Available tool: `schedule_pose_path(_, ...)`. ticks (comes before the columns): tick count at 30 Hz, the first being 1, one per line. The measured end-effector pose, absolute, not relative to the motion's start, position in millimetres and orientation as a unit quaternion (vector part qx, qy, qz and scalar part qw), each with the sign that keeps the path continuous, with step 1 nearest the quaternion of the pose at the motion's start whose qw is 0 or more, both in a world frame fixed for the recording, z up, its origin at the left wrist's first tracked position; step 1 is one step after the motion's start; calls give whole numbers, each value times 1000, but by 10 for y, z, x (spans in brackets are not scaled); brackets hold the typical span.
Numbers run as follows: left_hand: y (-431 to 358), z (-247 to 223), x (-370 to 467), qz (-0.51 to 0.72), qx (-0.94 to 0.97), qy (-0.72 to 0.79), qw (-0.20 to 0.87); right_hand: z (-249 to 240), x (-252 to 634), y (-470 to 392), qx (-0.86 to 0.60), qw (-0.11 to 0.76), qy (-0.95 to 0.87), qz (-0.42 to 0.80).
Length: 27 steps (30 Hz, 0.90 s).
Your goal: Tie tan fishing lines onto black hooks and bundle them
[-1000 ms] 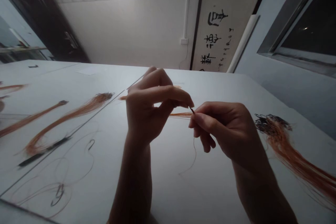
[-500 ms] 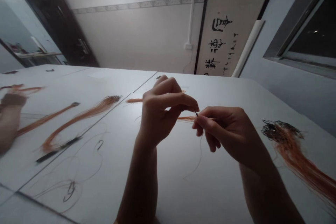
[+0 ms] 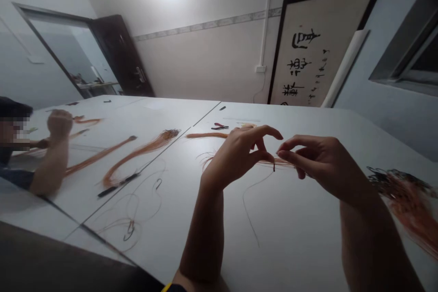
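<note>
In the middle of the view my left hand (image 3: 236, 155) has its index finger raised, with the thumb and another finger close together below. A short dark piece (image 3: 273, 166) hangs at the thumb tip, and a thin line (image 3: 244, 198) trails from it down to the table. Just to the right is my right hand (image 3: 316, 157), thumb and index finger pinched together; anything between them is too small to see. Behind both hands, orange strands (image 3: 282, 162) lie on the table. A tangled bundle of black hooks (image 3: 385, 182) with orange lines rests beside my right forearm.
Red-handled pliers (image 3: 219, 126) and an orange bundle (image 3: 205, 135) lie beyond my left hand. Leftward are another orange bundle (image 3: 137, 153), a black stick-like item (image 3: 116, 186) and a loose hook (image 3: 129, 232) with line. A co-worker's arm (image 3: 53, 159) is at far left.
My view has swung left, bringing the co-worker further in. My left index finger has lifted off the right fingertips, and the dark piece now hangs below the left thumb.
</note>
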<state>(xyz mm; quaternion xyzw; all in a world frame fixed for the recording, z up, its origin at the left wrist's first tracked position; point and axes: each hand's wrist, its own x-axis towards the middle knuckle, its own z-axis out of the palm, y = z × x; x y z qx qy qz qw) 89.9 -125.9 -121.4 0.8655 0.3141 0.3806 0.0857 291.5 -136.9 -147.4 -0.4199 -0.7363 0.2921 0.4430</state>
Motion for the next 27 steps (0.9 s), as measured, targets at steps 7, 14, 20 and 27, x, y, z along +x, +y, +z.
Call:
schedule_pose_path(7, -1283, -1221, 980, 376, 872, 304, 81, -1407, 2996, -1436, -413, 423, -748, 302)
schedule_pose_path(14, -1261, -1231, 1040, 376, 880, 283, 66, -1356, 3047, -1425, -407, 404, -767, 288)
schedule_pose_path(20, -1287, -1247, 1057, 372, 882, 280, 73, -1390, 3053, -1441, -402, 396, -787, 249)
schedule_pose_path(27, -1274, -1265, 1100, 330, 883, 331, 46, -1485, 3022, -1307, -417, 361, -791, 264)
